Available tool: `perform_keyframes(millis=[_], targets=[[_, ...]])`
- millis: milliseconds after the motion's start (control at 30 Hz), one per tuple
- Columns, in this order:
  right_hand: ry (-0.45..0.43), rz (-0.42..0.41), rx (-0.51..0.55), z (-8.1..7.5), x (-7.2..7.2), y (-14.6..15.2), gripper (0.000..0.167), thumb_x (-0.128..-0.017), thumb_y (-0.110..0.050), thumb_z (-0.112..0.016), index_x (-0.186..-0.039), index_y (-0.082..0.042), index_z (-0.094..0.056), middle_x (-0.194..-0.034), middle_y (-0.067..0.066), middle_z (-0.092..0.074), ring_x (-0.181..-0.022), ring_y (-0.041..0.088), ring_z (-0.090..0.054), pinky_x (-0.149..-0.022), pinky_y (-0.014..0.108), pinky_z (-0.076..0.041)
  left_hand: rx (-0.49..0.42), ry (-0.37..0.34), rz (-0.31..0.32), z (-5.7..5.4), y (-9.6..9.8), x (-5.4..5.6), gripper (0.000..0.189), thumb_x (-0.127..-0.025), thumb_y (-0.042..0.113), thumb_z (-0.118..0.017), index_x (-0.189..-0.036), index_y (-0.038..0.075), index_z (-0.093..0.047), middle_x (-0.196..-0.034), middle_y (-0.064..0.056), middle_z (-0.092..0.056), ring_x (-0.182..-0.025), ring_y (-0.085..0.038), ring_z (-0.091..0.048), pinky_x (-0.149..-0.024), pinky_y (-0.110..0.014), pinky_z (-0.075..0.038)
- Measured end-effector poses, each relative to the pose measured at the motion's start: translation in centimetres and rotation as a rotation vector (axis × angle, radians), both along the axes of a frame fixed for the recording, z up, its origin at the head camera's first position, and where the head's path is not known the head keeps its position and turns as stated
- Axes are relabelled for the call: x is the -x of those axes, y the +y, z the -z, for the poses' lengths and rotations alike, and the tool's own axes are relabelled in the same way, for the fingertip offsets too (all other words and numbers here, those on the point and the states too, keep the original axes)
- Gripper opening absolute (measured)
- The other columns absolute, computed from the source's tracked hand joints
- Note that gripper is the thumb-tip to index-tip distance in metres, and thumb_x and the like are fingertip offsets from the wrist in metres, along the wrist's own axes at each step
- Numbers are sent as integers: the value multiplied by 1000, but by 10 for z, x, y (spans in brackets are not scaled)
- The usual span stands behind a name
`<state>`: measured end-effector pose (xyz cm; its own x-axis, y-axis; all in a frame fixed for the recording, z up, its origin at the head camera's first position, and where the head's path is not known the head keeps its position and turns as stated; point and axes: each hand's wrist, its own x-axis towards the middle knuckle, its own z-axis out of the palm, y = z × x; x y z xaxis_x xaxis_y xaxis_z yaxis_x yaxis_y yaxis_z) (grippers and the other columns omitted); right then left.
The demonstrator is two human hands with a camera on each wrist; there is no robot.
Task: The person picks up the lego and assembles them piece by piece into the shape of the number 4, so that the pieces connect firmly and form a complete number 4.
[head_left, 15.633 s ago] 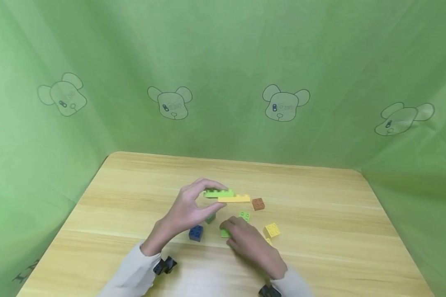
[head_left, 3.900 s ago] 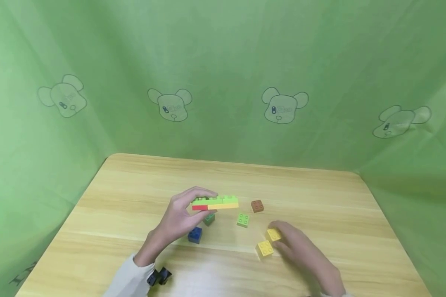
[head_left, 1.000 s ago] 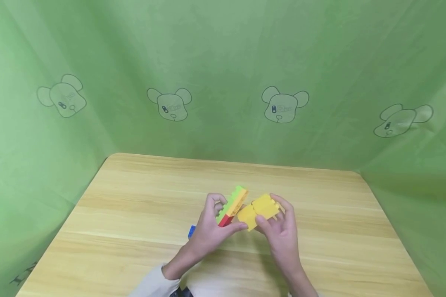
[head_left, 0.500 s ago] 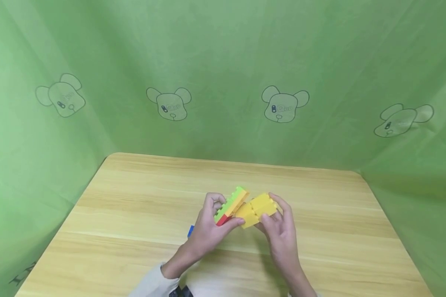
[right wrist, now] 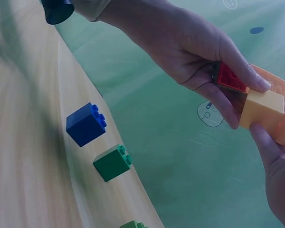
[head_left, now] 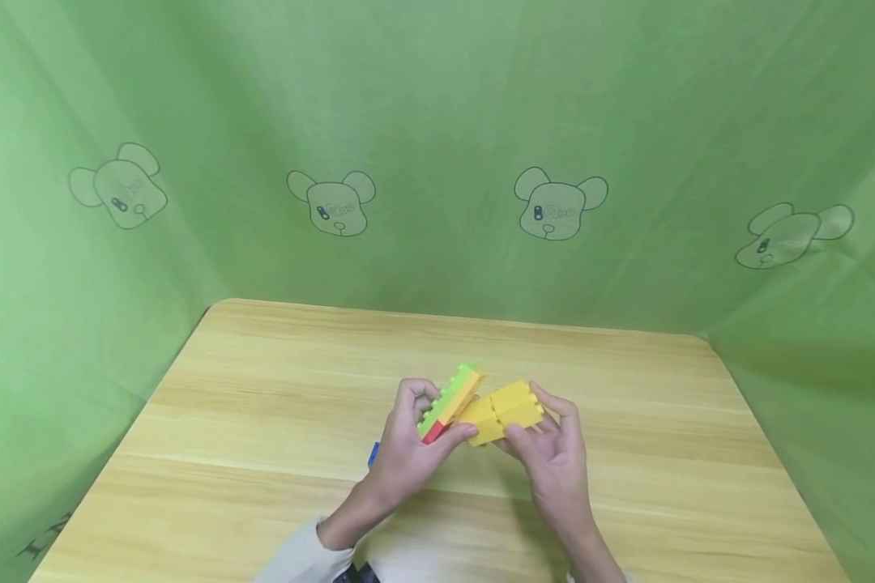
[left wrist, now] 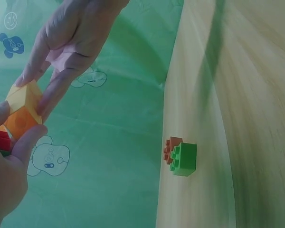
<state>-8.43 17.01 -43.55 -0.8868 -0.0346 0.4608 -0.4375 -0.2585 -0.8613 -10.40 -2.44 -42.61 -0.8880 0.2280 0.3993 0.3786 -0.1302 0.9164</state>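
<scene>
My left hand (head_left: 408, 449) grips a tilted assembly of bricks (head_left: 452, 403), light green studs on one side, orange-yellow and red on the other. Its thumb also touches the nearer of two yellow bricks (head_left: 510, 406). These sit end to end, and my right hand (head_left: 558, 470) pinches them between thumb and fingers. Both groups are held above the table, their near ends meeting between the hands. In the right wrist view the underside of the red brick (right wrist: 230, 80) shows next to a yellow brick (right wrist: 263, 107).
On the wooden table (head_left: 262, 372) a blue brick (right wrist: 85, 124) and a dark green brick (right wrist: 112, 164) stand below my left arm. A light green brick (left wrist: 184, 159) and a brown brick (left wrist: 173, 142) are farther off. A green curtain (head_left: 437, 97) hangs behind the table.
Since the oldest frame, red and more light green bricks have joined the left hand's assembly. The right hand has lifted the yellow bricks to it. Over the last second the hands barely move.
</scene>
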Motion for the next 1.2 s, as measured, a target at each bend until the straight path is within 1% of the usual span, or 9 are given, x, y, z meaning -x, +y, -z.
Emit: perform_keyframes(millis=[167, 267, 367, 633, 767, 867, 967, 1067, 1200], targets=[[3, -11, 17, -1, 0, 0, 51, -98, 21, -47, -143, -1, -37, -136, 16, -59, -119, 26, -67, -92, 46, -57, -4, 64, -22, 1, 2, 0, 47, -91, -3, -77, -115, 0, -37, -102, -20, -68, -79, -14, -65, -53, -21, -55], [23, -19, 33, -3, 0, -1, 51, -97, 23, -48, -141, 1, -36, -135, 18, -58, -117, 28, -68, -91, 47, -57, -11, 93, -33, 2, 3, 1, 46, -91, -4, -76, -115, -1, -37, -103, -21, -67, -83, -15, -67, -57, -25, -59], [31, -12, 37, -4, 0, -2, 50, -95, 25, -49, -138, 2, -37, -134, 19, -56, -117, 28, -68, -91, 46, -58, -13, 110, -39, 3, 3, 1, 46, -90, -5, -76, -114, -2, -37, -101, -22, -66, -80, -14, -66, -55, -24, -58], [-3, 2, -34, -4, 0, -2, 48, -97, 22, -49, -138, 1, -38, -139, 19, -54, -119, 24, -67, -94, 42, -58, 23, 175, -55, 6, 4, 2, 43, -91, -5, -76, -113, -3, -39, -101, -24, -69, -78, -14, -64, -53, -23, -55], [-66, 24, -101, -5, -1, -1, 47, -99, 17, -50, -141, 5, -32, -144, 28, -45, -122, 22, -65, -95, 42, -58, 28, 149, -38, 7, 4, 2, 43, -91, -4, -76, -114, -2, -39, -105, -23, -69, -79, -16, -66, -54, -25, -58], [-130, 62, -176, -7, -1, 1, 51, -103, 9, -53, -148, 3, -31, -150, 28, -40, -126, 18, -62, -96, 40, -57, 22, 89, 8, 7, 6, 3, 42, -94, 0, -74, -116, 0, -39, -117, -24, -67, -87, -20, -71, -64, -32, -64], [-170, 96, -238, -10, 0, 3, 53, -105, 1, -55, -154, -1, -33, -153, 26, -41, -126, 13, -62, -97, 37, -57, 23, 29, 56, 6, 7, 3, 40, -97, 5, -72, -118, 1, -39, -124, -25, -64, -91, -24, -74, -72, -37, -66], [-180, 121, -260, -12, 0, 4, 52, -107, -2, -53, -156, -2, -36, -152, 26, -43, -121, 11, -64, -95, 35, -58, 50, 4, 62, 5, 6, 2, 38, -100, 9, -70, -119, 2, -38, -119, -25, -66, -89, -27, -74, -69, -34, -65], [-178, 124, -296, -13, 1, 9, 55, -110, -5, -49, -161, -8, -32, -149, 28, -47, -117, 10, -67, -96, 32, -57, 54, -13, 43, 1, 2, 4, 37, -102, 8, -66, -120, 2, -35, -114, -27, -66, -82, -32, -73, -66, -34, -65]])
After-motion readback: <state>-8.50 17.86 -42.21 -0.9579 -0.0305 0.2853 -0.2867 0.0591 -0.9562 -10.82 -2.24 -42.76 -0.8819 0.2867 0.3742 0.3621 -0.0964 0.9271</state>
